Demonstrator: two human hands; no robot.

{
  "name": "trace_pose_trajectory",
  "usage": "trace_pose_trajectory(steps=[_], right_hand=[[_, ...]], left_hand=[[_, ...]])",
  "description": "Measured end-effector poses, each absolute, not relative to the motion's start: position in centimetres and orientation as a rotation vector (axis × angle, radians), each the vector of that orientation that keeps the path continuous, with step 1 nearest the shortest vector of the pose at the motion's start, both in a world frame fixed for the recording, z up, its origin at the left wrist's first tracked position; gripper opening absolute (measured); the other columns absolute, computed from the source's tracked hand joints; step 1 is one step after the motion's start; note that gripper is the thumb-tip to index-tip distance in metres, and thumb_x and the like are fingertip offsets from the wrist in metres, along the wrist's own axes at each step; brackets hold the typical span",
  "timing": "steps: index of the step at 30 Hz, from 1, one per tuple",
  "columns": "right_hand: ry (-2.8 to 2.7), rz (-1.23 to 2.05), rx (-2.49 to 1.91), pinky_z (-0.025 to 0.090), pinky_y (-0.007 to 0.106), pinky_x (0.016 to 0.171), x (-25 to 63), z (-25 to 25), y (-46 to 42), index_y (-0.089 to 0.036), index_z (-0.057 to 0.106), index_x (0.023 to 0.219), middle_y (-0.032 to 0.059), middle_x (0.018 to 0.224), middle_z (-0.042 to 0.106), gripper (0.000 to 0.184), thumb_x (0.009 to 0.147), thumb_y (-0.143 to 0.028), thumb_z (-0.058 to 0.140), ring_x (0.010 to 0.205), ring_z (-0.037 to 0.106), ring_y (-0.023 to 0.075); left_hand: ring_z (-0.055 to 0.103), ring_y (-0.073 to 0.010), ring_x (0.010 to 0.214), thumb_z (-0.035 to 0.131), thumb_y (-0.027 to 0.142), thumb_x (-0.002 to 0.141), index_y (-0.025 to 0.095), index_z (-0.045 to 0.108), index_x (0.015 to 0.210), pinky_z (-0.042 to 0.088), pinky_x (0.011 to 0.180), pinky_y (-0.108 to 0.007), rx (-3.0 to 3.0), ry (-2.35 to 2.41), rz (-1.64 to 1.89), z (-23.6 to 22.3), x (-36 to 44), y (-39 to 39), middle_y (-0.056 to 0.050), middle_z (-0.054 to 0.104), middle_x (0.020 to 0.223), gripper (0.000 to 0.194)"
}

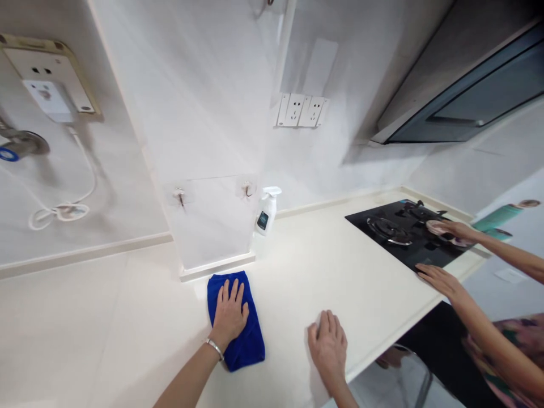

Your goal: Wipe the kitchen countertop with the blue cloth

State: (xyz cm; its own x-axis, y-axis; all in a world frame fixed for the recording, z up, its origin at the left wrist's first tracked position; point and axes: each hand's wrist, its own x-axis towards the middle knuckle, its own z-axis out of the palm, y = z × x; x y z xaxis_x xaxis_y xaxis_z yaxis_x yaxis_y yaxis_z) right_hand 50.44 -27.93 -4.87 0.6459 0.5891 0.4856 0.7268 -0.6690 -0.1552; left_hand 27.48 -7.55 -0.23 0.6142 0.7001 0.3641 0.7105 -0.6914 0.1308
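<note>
My left hand (230,315) lies flat on a folded blue cloth (250,347), fingers spread and pressing it to the white countertop (306,266). A bracelet circles that wrist. The cloth sits by the base of a wall pillar. Farther right, my right hand (328,344) rests on the counter near its front edge, holding nothing, its fingers side by side and slightly bent. Beyond the cloth, a white spray bottle (272,209) with a dark label stands upright beside the pillar.
At the right, another person's hand (459,231) holds a cloth on the black gas cooktop (411,256); their other hand (440,280) touches its front edge. A range hood (416,85) hangs above. Wall sockets (302,110), hooks and a looped white cable (59,212) are along the wall.
</note>
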Motion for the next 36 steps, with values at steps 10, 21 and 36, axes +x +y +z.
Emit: trace_pose_trajectory(steps=[10, 21, 36], right_hand=[[-1.051, -0.593, -2.486, 0.032, 0.049, 0.116, 50.2, -4.5, -27.7, -0.001, 0.048, 0.139, 0.0218, 0.144, 0.054, 0.057, 0.094, -0.034, 0.037, 0.142, 0.039, 0.0333], [-1.01, -0.56, -2.48, 0.032, 0.05, 0.115, 50.1, -3.9, -27.2, -0.002, 0.048, 0.14, 0.0208, 0.145, 0.054, 0.059, 0.092, -0.033, 0.036, 0.142, 0.038, 0.0335], [-1.065, -0.467, -2.492, 0.033, 0.057, 0.116, 50.1, -3.8, -28.6, 0.0, 0.044, 0.142, 0.0259, 0.146, 0.052, 0.062, 0.094, -0.037, 0.032, 0.143, 0.038, 0.0376]], left_hand=[[0.026, -0.0394, 0.151, 0.038, 0.033, 0.094, 0.019, 0.038, 0.152, 0.029, 0.121, -0.061, -3.017, -1.134, -0.468, 0.5, 34.8, -6.8, -0.011, 0.035, 0.163, 0.059], [0.028, -0.0287, 0.152, 0.046, 0.037, 0.092, 0.028, 0.039, 0.151, 0.029, 0.124, -0.052, -3.211, -0.758, -0.377, 1.2, 39.2, -4.9, -0.003, 0.036, 0.163, 0.061], [0.022, -0.0276, 0.155, 0.036, 0.042, 0.099, 0.032, 0.023, 0.156, 0.036, 0.124, -0.054, -3.133, -1.157, -0.392, 1.5, 28.9, -16.5, -0.001, 0.025, 0.166, 0.059]])
